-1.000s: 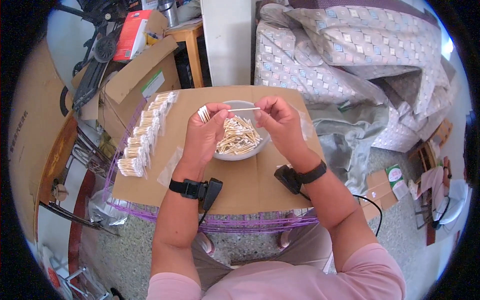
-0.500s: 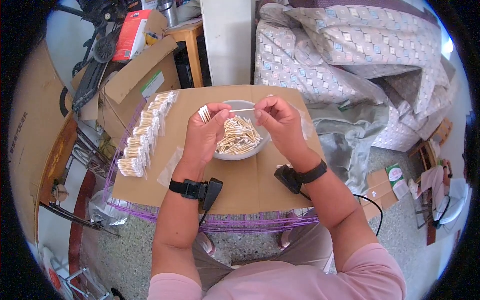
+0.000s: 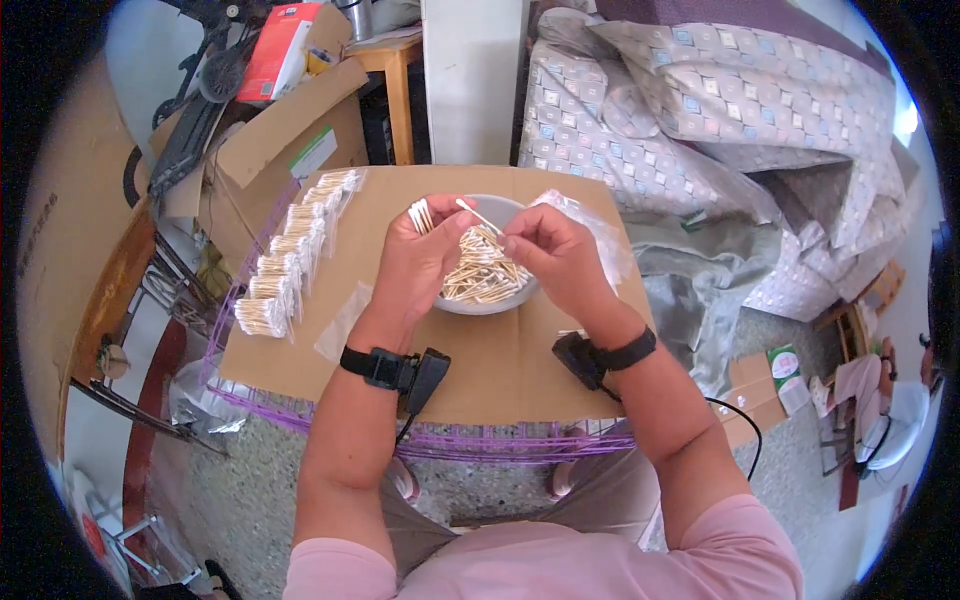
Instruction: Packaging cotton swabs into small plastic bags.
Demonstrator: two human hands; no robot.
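Observation:
My left hand (image 3: 418, 262) is closed on several cotton swabs (image 3: 421, 215), whose white tips stick up between the fingers. My right hand (image 3: 553, 255) pinches a single cotton swab (image 3: 482, 216) that slants up and left, its upper tip close to my left fingertips. Under and between both hands stands a grey bowl (image 3: 478, 308) with a heap of loose swabs (image 3: 484, 272) with wooden sticks. Bundles of swabs in clear plastic bags (image 3: 284, 262) lie in an overlapping row along the left of the cardboard sheet (image 3: 480, 375).
One clear plastic bag (image 3: 346, 322) lies flat left of my left wrist, and more clear bags (image 3: 597, 232) lie beyond my right hand. The cardboard rests on a purple wire frame (image 3: 480, 446). Behind stand an open cardboard box (image 3: 285, 150) and patterned covered furniture (image 3: 690, 110).
The single swab has gone from level between both hands to slanted, its right end lower in my right fingers. My left fingertips have come off it. The whole view has shifted slightly.

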